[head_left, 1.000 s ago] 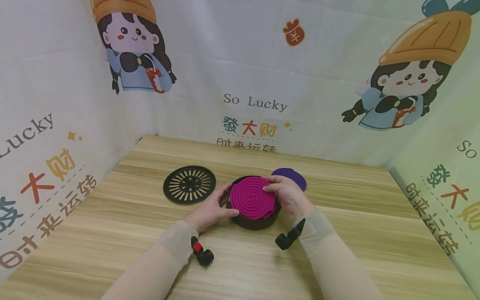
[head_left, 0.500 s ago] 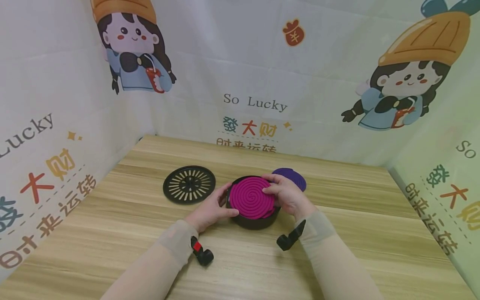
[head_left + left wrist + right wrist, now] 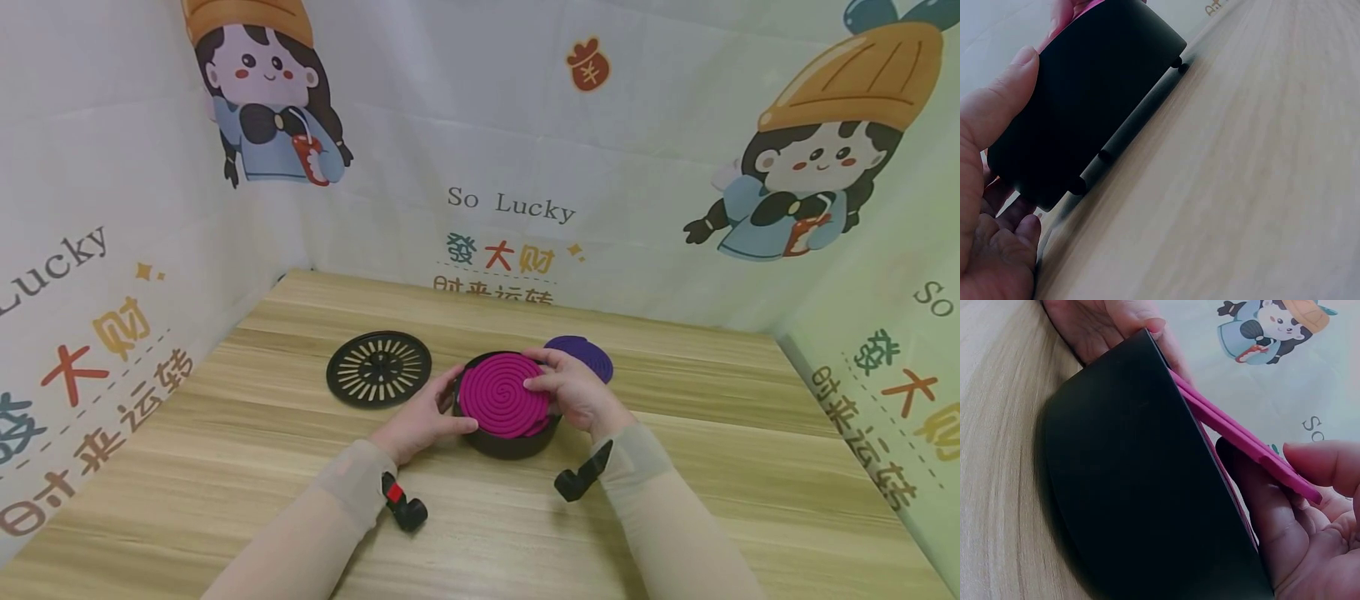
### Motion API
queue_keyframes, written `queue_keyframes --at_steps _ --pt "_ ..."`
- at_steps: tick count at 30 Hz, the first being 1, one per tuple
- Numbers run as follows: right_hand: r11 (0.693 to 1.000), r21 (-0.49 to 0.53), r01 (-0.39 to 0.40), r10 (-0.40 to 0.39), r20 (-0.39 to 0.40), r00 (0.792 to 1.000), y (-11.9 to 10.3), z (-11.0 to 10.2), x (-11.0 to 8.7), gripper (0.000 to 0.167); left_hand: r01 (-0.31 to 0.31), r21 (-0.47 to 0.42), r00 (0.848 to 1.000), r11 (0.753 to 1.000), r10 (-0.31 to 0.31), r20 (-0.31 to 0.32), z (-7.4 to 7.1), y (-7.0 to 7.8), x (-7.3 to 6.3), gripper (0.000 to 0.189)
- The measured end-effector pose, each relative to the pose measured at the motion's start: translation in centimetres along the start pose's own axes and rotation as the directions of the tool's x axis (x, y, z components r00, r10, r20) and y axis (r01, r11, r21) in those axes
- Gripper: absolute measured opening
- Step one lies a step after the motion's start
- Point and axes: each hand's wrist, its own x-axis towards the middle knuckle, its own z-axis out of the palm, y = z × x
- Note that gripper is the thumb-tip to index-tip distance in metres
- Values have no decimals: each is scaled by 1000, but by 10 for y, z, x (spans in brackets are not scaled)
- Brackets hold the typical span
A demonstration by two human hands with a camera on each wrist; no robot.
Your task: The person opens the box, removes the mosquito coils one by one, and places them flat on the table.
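Both hands are at work on one black tin [image 3: 510, 450], which sits about midway between the left and right edges of the wooden table [image 3: 487, 533]. On its left side the left hand [image 3: 420, 421] grips it, thumb against the wall near the rim and fingers round toward the base, where small feet [image 3: 1077, 185] show. Across the tin's mouth slants the pink disc [image 3: 504, 395]; the right hand [image 3: 581, 392] pinches its right edge, thumb on top and fingers beneath, in the gap between disc and rim. That edge stands up above the rim while the opposite side dips to the tin's left, so I would judge this step half done: the disc is neither flat inside nor clear of the tin. Whether it is being lifted or laid, one moment cannot tell. Two pieces are already outside: the grate [image 3: 378, 369], flat on the table toward the far left corner, and the purple disc [image 3: 577, 346], beyond the tin on the side of the far edge and partly hidden by the right hand. Neither is being touched. What remains, by my reading, is to settle where the pink disc goes; anything lying under it in the tin is hidden.
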Motion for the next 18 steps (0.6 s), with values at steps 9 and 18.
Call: queue_keyframes --at_steps 9,18 --pt "1000 11 -11 11 -2 1000 1 -1 1 61 -23 15 1000 1000 23 -15 -2 -14 5 97" --pt "997 75 1 0 -5 1000 3 -3 1 60 -28 7 1000 1000 28 -9 -2 -12 5 97"
